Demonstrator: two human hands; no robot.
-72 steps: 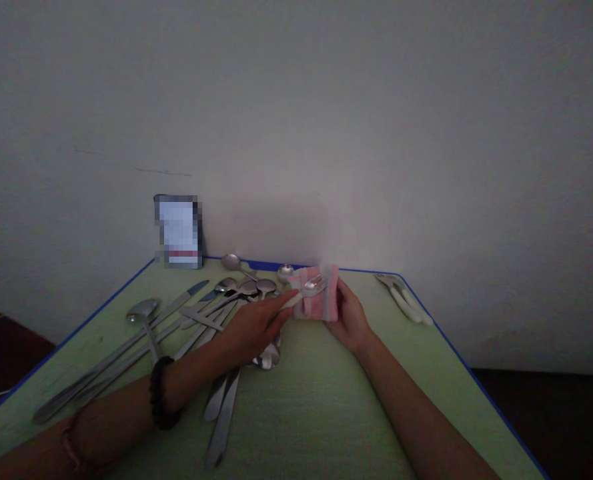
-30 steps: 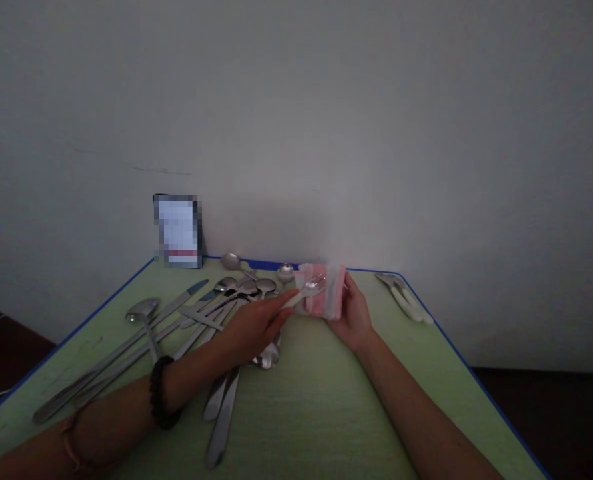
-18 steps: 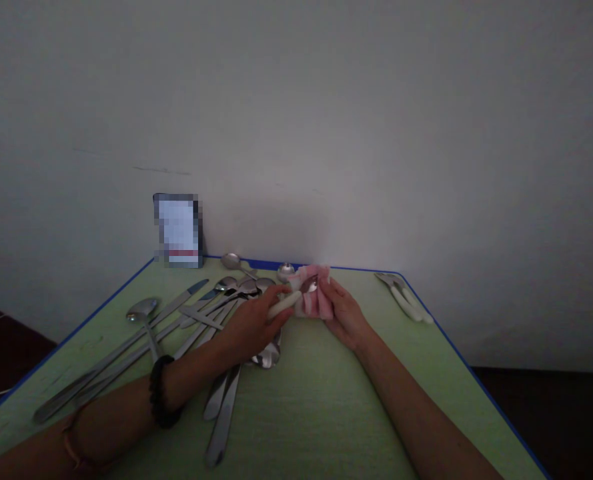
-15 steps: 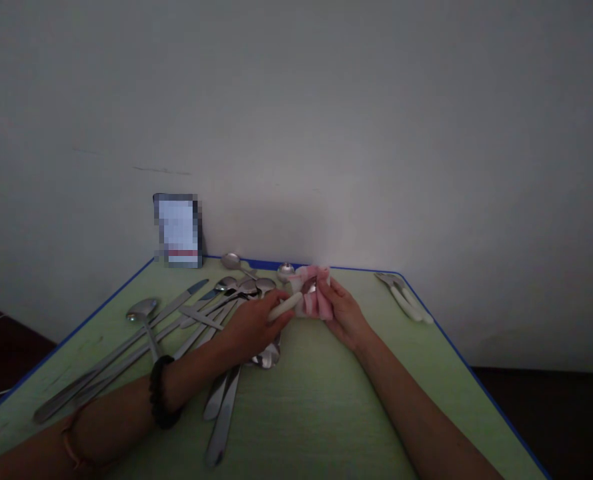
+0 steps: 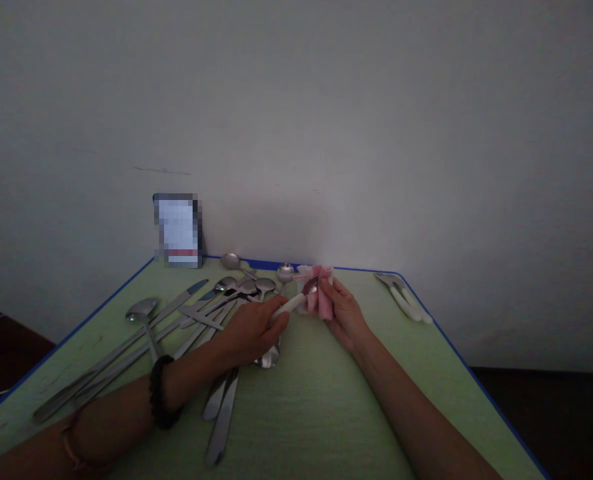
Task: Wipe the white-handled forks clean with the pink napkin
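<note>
My left hand is closed around the white handle of a spoon, whose metal bowl points right. A pink and white cloth is pinched in my right hand, and the spoon's bowl rests against it near my thumb. Beneath and beside my left forearm lies a loose pile of metal cutlery. It includes a large serving spoon, a table knife and several spoons with long handles. Part of the pile is hidden by my left hand and arm.
White-handled cutlery lies at the table's right back corner. A tablet or phone with a blurred screen leans on the wall at the back left. The green table has a blue edge and meets the wall behind.
My left hand has drawn the spoon slightly left, so more of its bowl shows outside the cloth. My right hand stays nearly in place with the cloth.
</note>
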